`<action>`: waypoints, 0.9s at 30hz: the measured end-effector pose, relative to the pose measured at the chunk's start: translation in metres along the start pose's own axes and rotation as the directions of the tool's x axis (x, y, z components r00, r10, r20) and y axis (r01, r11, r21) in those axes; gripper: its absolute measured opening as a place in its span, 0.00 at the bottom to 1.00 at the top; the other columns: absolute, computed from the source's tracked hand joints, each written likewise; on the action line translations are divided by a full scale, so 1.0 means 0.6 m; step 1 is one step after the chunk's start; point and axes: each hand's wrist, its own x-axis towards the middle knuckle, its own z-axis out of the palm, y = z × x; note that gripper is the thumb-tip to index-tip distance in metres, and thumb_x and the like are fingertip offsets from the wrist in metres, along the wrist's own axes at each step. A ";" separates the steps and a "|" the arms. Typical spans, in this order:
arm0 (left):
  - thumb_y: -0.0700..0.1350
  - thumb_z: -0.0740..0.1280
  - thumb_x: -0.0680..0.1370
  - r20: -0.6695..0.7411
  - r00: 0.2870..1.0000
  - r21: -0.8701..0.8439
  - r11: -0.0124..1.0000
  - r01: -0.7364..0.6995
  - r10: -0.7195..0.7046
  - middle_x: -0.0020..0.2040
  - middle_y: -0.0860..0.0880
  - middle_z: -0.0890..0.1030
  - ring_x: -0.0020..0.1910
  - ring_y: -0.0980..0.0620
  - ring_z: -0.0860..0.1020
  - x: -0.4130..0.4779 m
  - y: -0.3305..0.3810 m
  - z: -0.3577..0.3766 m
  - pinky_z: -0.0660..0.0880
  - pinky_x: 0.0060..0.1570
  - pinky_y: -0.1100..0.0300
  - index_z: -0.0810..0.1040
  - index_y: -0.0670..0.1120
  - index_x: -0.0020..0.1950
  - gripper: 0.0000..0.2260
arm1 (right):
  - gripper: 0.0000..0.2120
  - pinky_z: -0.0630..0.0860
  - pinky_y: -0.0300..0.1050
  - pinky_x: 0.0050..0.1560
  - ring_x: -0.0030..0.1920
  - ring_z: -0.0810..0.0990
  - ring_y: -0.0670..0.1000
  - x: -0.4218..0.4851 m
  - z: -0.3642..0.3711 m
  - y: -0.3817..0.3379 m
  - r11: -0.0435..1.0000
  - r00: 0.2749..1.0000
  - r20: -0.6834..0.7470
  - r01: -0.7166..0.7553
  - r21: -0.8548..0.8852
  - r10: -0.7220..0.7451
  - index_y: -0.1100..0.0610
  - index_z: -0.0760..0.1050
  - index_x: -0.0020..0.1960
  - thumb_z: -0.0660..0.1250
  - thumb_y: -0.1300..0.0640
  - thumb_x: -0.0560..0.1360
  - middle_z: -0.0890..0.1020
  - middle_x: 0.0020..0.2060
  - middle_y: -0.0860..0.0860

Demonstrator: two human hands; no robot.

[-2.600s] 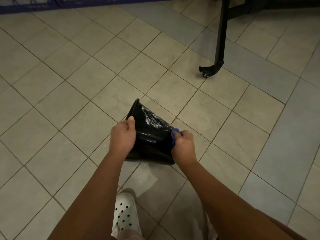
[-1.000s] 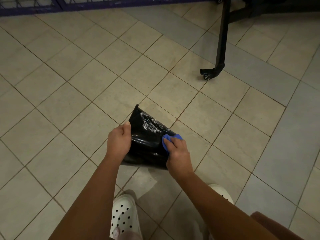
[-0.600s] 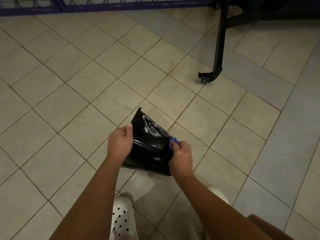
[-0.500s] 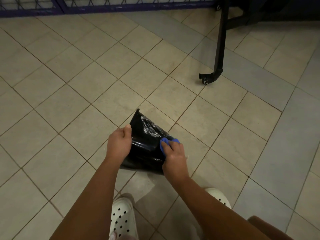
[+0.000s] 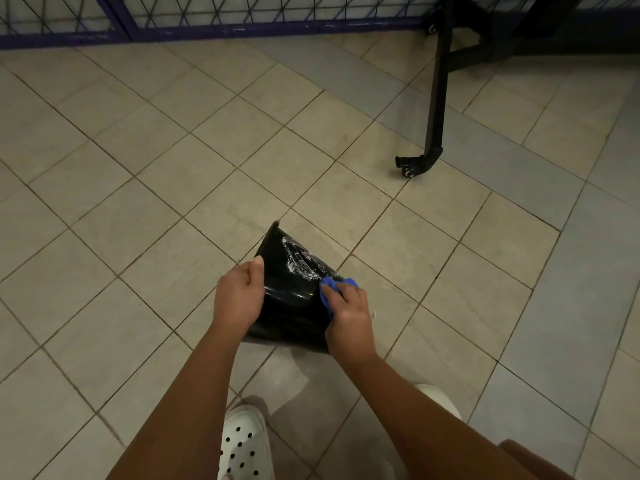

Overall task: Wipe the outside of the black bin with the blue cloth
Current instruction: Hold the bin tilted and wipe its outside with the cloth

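Note:
The black bin (image 5: 289, 299) lies tipped on the tiled floor, its glossy side facing up with white smears near its far end. My left hand (image 5: 238, 295) grips the bin's left edge, thumb along the rim. My right hand (image 5: 348, 315) holds the bunched blue cloth (image 5: 329, 289) pressed against the bin's right side. Only a small part of the cloth shows past my fingers.
A black metal leg with a caster (image 5: 417, 164) stands on the floor at the upper right. A purple-framed wire fence (image 5: 221, 27) runs along the far edge. My white perforated shoes (image 5: 244, 445) are just below the bin.
My right hand has rubbed the blue cloth back and forth on the bin's right side. The left hand has kept its hold. The view has tilted up a little.

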 end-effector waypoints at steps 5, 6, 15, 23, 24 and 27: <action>0.52 0.54 0.84 -0.040 0.999 -0.007 1.000 0.002 -0.002 0.38 0.35 0.79 0.35 0.44 0.75 -0.001 0.004 0.003 0.70 0.34 0.55 0.75 0.34 0.40 0.25 | 0.29 0.72 0.56 0.59 0.57 0.71 0.60 0.025 -0.006 0.026 0.989 0.988 0.046 -0.143 -0.029 0.144 0.62 0.73 0.64 0.67 0.74 0.64 0.77 0.56 0.59; 0.53 0.53 0.84 -0.042 0.999 -0.004 1.000 -0.004 0.004 0.37 0.35 0.79 0.35 0.41 0.76 -0.002 0.005 0.004 0.71 0.35 0.53 0.75 0.35 0.40 0.25 | 0.29 0.73 0.56 0.58 0.56 0.71 0.59 0.020 -0.008 0.028 0.981 0.981 0.033 -0.190 -0.027 0.191 0.62 0.73 0.64 0.66 0.74 0.63 0.77 0.55 0.59; 0.53 0.53 0.84 -0.016 1.000 -0.024 1.000 -0.012 0.011 0.38 0.38 0.79 0.39 0.42 0.78 -0.003 0.001 -0.002 0.74 0.39 0.51 0.76 0.36 0.42 0.24 | 0.28 0.72 0.58 0.61 0.56 0.74 0.62 0.026 0.002 -0.012 1.000 1.000 0.028 0.002 0.002 -0.002 0.62 0.74 0.62 0.69 0.73 0.62 0.78 0.55 0.60; 0.53 0.53 0.83 -0.023 1.000 -0.016 1.000 0.018 -0.018 0.36 0.38 0.78 0.37 0.42 0.78 -0.006 -0.005 0.000 0.73 0.37 0.53 0.75 0.38 0.39 0.24 | 0.30 0.73 0.59 0.59 0.58 0.72 0.60 0.006 0.001 -0.012 0.994 0.993 0.047 -0.109 -0.023 0.110 0.62 0.74 0.63 0.69 0.73 0.61 0.77 0.55 0.59; 0.53 0.53 0.83 -0.017 1.000 -0.022 0.999 0.025 -0.025 0.36 0.39 0.79 0.38 0.42 0.78 -0.006 -0.006 -0.001 0.74 0.37 0.53 0.75 0.38 0.39 0.24 | 0.30 0.74 0.59 0.57 0.56 0.74 0.61 -0.001 0.006 -0.015 0.998 0.998 0.033 -0.060 -0.028 0.061 0.63 0.75 0.61 0.71 0.74 0.59 0.78 0.53 0.59; 0.53 0.54 0.83 -0.006 1.000 -0.038 0.999 0.020 -0.020 0.38 0.39 0.80 0.41 0.41 0.79 -0.005 -0.008 -0.002 0.76 0.42 0.49 0.77 0.37 0.41 0.23 | 0.29 0.69 0.57 0.64 0.60 0.72 0.60 0.011 0.004 -0.027 0.999 0.998 0.054 0.026 -0.027 -0.025 0.60 0.73 0.64 0.71 0.71 0.63 0.77 0.58 0.58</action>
